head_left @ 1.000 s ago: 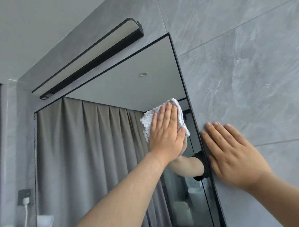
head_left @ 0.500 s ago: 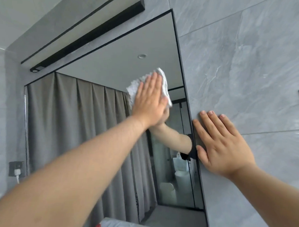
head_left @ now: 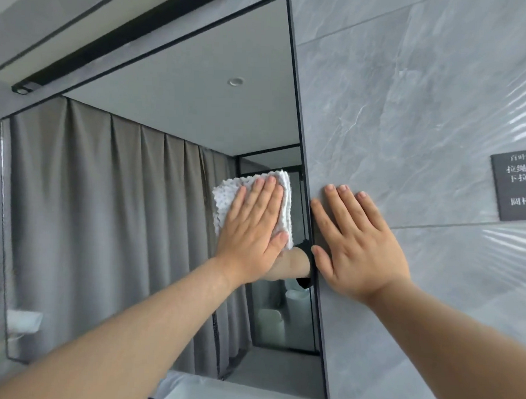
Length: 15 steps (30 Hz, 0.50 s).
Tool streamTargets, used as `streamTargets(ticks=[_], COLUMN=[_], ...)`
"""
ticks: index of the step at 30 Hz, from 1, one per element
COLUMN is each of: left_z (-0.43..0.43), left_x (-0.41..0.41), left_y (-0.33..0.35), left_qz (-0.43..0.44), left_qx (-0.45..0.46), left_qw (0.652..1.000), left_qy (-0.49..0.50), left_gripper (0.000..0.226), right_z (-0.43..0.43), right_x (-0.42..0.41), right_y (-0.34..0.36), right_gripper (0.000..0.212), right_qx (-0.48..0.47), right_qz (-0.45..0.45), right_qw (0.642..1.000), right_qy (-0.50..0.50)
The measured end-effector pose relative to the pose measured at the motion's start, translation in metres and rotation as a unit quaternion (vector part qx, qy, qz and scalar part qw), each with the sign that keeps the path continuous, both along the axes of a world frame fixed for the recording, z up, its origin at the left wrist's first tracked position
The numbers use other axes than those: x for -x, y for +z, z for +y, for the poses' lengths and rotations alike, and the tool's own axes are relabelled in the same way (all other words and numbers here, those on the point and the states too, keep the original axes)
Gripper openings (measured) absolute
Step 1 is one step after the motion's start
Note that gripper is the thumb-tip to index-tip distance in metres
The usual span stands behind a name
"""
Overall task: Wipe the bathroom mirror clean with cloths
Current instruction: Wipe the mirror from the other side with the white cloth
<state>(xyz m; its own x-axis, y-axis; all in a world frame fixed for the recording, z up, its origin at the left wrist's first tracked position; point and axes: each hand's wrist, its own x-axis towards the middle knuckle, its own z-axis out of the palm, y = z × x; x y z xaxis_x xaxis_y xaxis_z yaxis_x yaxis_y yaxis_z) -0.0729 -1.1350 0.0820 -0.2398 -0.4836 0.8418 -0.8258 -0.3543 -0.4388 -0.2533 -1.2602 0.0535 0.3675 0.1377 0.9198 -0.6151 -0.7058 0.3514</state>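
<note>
Pressing flat: left hand (head_left: 251,226), fingers straight and together, holds a white dimpled folded cloth (head_left: 225,194) against the glass of the large black-framed rectangular wall mirror (head_left: 134,224). The cloth sits at mid-height, just beside the mirror's right frame edge. Right hand (head_left: 359,245) is also flat and grips nothing; its palm is braced on the grey marbled wall tile (head_left: 410,115), thumb along the frame.

Progress: wiping is under way. No streaks, spots or wet tracks show anywhere on the glass, so I cannot tell which zones are done. Judged from cloth position alone, the right margin is in hand. Only one cloth is in view.

Edges and room: the frame blocks travel to the right almost at once. To the left, the glass is unobstructed across its full width, and above and below the cloth too. The long black light bar (head_left: 112,42) sits above the top edge, apart from the glass. A dark lettered wall plaque (head_left: 518,186) hangs well right of the braced hand.
</note>
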Motion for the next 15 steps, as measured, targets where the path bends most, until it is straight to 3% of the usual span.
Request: streamTargets(ticks=[10,15], left_z=[0.009,0.015], left_x=[-0.006,-0.005], left_y=[-0.110,-0.090], left_qz=[-0.067,-0.018], left_qx=[-0.078,-0.069], left_qw=[0.994,0.997], left_qy=[0.028,0.023], left_gripper=[0.082,0.094], right_z=[0.002,0.001], right_x=[0.002,0.002], right_y=[0.001,0.001], right_gripper=[0.069,0.068], right_qx=[-0.015,-0.012], right_qz=[0.012,0.012], right_qw=[1.000,1.000], right_qy=[-0.008,-0.009])
